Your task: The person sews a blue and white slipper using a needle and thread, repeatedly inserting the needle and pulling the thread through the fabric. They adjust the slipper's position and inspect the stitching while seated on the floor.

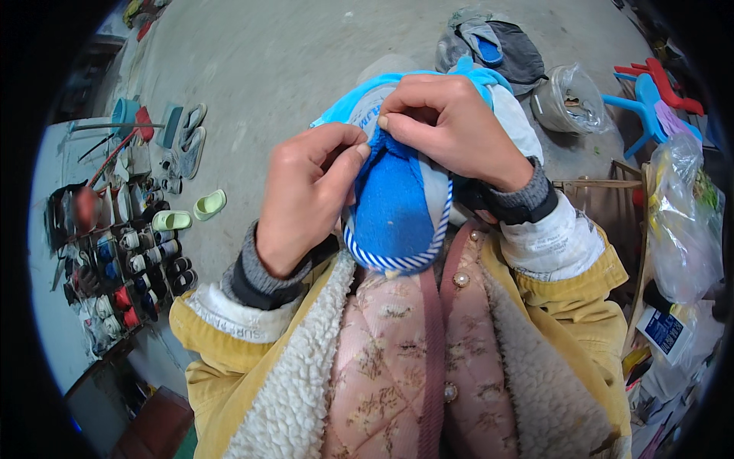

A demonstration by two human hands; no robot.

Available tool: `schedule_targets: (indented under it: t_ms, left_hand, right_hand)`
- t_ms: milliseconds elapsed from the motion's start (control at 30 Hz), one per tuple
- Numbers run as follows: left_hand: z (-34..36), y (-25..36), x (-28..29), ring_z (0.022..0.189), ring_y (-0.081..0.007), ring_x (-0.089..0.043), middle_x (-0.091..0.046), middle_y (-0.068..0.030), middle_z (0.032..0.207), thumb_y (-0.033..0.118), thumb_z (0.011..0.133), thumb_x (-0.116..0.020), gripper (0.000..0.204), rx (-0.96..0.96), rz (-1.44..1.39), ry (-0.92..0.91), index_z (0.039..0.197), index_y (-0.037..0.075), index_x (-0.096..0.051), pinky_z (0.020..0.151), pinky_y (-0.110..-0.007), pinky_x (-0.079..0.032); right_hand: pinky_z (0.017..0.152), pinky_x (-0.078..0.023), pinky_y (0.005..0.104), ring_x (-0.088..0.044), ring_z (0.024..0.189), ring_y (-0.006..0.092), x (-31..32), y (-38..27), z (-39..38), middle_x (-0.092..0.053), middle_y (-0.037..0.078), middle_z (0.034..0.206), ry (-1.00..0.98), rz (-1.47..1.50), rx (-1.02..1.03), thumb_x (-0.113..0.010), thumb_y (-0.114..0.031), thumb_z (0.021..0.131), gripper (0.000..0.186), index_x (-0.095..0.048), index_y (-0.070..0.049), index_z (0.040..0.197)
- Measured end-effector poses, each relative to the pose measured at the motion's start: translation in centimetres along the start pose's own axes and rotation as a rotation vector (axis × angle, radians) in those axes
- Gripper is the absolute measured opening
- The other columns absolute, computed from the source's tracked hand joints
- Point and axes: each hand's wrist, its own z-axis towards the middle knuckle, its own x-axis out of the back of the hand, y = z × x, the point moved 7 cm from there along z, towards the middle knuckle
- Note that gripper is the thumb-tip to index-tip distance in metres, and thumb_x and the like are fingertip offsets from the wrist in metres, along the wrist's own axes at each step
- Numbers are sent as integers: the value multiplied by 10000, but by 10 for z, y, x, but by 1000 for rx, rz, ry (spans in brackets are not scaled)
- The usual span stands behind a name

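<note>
Right, both hands are up close to the chest, working one small blue shoe. It is a soft fabric piece, deep blue inside, with a blue-and-white striped cord edging running round the rim nearest the body, and paler sky-blue and white parts toward the far end. It sits between the two hands, held above the lap, over the quilted pink garment and the yellow fleece-lined jacket.

The left hand has thumb and fingertips pinched together on the shoe's left edge. The right hand comes over the top, fingers curled and closed on the upper rim, hiding much of the far end, so the shape of that part cannot be made out.

Down on the grey concrete floor, well off to the left, a rack packed with many small shoes in mixed colours, and two pale green ones lying loose beside it. Beyond the hands, a grey bag and a clear plastic bag. Far right, blue and red plastic chairs, then more clear bags heaped near the right elbow.
</note>
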Motion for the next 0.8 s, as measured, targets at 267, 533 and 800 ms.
schedule_targets:
  t_ms: [267, 533, 800]
  left_hand:
    - [12, -1, -10, 547, -34, -465, -580, 39, 715, 115, 966, -659, 134, 145, -78, -188, 1008, -7, -695, 494, -201, -331]
    - [10, -7, -10, 553, -40, -490, -587, 28, 705, 106, 969, -657, 132, 149, -138, -148, 1009, -15, -691, 496, -207, -344]
    - [9, -5, -6, 576, -55, -543, -622, -8, 720, 45, 947, -654, 131, 145, -162, -141, 1006, -66, -694, 514, -208, -423]
  right_hand:
    - [590, -437, 239, -566, 671, 98, 14, -8, -9, -615, 40, 838, -80, 122, -99, -687, -67, 897, 125, -692, 22, 985]
    - [553, -407, 212, -527, 633, 67, 33, -37, -38, -594, 55, 882, 130, 311, -132, -575, 102, 915, 423, -598, 6, 1326]
    - [546, -494, 223, -615, 641, 128, 51, -67, -46, -635, 146, 929, 129, 290, -4, -609, 146, 886, 219, -659, 75, 1087]
